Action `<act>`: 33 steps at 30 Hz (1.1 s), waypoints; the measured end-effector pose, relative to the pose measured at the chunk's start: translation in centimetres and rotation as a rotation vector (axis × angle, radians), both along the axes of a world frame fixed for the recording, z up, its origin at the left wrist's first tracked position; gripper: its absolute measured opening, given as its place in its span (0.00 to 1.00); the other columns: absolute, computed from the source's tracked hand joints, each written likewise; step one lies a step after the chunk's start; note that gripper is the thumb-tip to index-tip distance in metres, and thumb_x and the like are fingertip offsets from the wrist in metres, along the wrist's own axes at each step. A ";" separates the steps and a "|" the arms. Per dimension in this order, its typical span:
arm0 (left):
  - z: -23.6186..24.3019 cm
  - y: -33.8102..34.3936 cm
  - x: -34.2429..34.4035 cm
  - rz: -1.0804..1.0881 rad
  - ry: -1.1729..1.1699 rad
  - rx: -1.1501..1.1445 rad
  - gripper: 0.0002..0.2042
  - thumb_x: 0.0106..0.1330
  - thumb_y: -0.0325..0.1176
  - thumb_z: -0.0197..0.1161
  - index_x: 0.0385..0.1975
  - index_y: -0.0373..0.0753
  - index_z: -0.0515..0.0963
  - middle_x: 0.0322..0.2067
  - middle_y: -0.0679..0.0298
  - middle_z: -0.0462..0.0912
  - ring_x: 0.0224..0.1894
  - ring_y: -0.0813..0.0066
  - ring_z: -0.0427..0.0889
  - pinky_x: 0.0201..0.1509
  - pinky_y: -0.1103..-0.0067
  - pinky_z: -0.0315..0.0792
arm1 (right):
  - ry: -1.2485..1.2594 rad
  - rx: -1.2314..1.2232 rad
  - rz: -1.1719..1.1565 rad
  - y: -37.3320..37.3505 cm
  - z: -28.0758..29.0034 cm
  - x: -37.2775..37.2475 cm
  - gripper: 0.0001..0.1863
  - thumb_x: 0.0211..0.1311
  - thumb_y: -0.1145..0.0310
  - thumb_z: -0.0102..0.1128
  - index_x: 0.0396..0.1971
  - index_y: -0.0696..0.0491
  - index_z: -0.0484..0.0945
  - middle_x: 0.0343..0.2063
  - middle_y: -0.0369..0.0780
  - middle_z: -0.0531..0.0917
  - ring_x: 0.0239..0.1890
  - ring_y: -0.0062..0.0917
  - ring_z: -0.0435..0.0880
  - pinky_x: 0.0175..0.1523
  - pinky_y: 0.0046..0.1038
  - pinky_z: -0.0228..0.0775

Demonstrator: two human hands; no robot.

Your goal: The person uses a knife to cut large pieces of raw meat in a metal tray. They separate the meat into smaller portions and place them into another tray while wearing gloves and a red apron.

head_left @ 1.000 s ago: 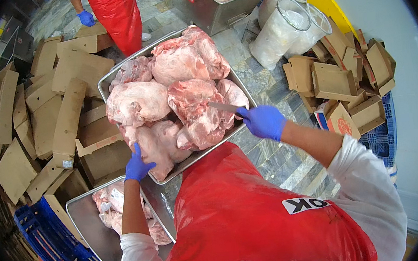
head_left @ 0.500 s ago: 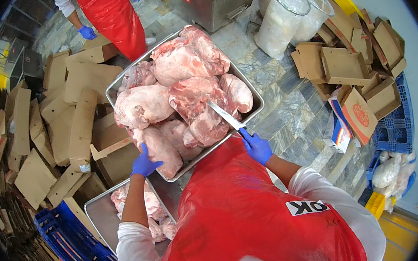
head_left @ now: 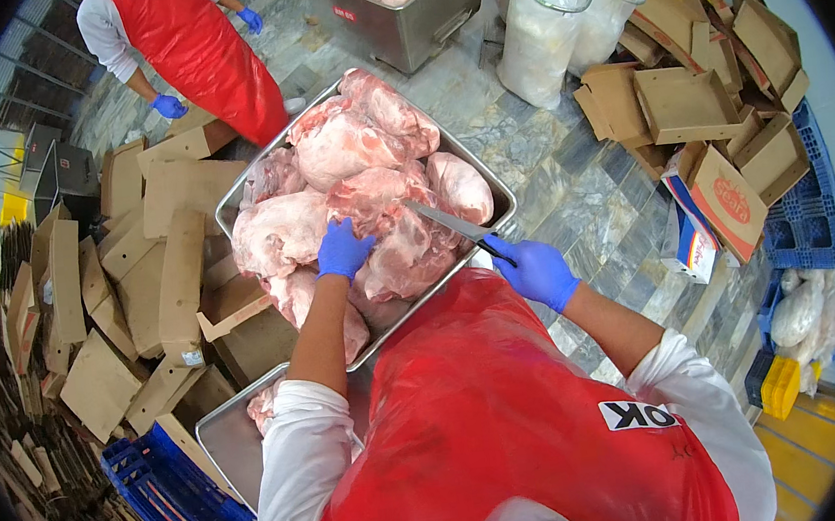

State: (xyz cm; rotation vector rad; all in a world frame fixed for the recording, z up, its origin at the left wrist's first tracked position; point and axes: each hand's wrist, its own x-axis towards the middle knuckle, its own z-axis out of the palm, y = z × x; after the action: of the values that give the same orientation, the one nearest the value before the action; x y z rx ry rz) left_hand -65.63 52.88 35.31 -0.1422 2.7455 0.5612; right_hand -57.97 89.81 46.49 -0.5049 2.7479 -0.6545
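Observation:
A steel tray (head_left: 506, 217) in front of me is heaped with several large pink, fat-covered meat pieces (head_left: 346, 144). My left hand (head_left: 344, 247), in a blue glove, has its fingers curled onto a red meat piece (head_left: 385, 238) in the front middle of the heap. My gloved right hand (head_left: 536, 271) grips the dark handle of a long knife (head_left: 444, 220), whose blade lies over that same piece, angled up and to the left. A second steel tray (head_left: 226, 460) at lower left, partly hidden by my arm, holds smaller meat pieces (head_left: 263, 408).
Cardboard piles (head_left: 174, 284) (head_left: 684, 104) flank me, with blue pallets (head_left: 164, 501) (head_left: 796, 219). Beyond stand a co-worker in a red apron (head_left: 197, 61), a steel bin of meat (head_left: 405, 31) and white bag-lined hoops (head_left: 543, 47). A yellow crate (head_left: 779, 386) is at lower right.
My left hand has moved from the tray's lower-left piece up and right onto the middle piece. The knife remains in my right hand over it. The view has shifted slightly.

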 end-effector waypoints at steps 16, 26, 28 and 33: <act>-3.6 1.3 2.6 0.264 0.009 0.392 0.57 0.51 0.48 0.75 0.75 0.38 0.41 0.69 0.35 0.56 0.61 0.39 0.73 0.60 0.61 0.72 | -0.133 0.246 0.412 -3.3 6.6 -13.3 0.15 0.70 0.55 0.49 0.49 0.41 0.79 0.28 0.49 0.83 0.32 0.48 0.84 0.37 0.48 0.75; -5.0 1.7 2.9 0.219 0.087 0.402 0.55 0.55 0.43 0.73 0.75 0.38 0.39 0.71 0.34 0.48 0.63 0.38 0.71 0.62 0.61 0.71 | -0.219 0.147 0.214 -1.5 1.6 -9.3 0.21 0.69 0.58 0.51 0.61 0.37 0.73 0.28 0.50 0.83 0.31 0.50 0.83 0.37 0.49 0.75; -5.5 1.2 2.8 0.212 0.070 0.409 0.54 0.55 0.44 0.73 0.75 0.38 0.40 0.71 0.34 0.48 0.63 0.38 0.71 0.62 0.61 0.71 | -0.212 0.139 0.142 -0.6 -1.5 -5.9 0.23 0.69 0.57 0.51 0.64 0.35 0.69 0.28 0.50 0.82 0.30 0.51 0.83 0.36 0.50 0.75; -2.0 1.0 1.5 0.182 -0.149 0.274 0.56 0.56 0.49 0.72 0.75 0.37 0.38 0.67 0.34 0.60 0.61 0.40 0.74 0.61 0.60 0.71 | -0.175 -0.032 -0.006 -0.2 -10.6 -0.2 0.27 0.71 0.57 0.50 0.69 0.32 0.63 0.30 0.50 0.82 0.30 0.50 0.82 0.35 0.49 0.75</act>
State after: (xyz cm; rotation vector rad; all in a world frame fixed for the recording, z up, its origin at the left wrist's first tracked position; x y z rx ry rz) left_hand -64.08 53.89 33.33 -0.3535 2.4971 0.9297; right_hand -58.21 89.60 35.89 -0.4247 2.5794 -0.7100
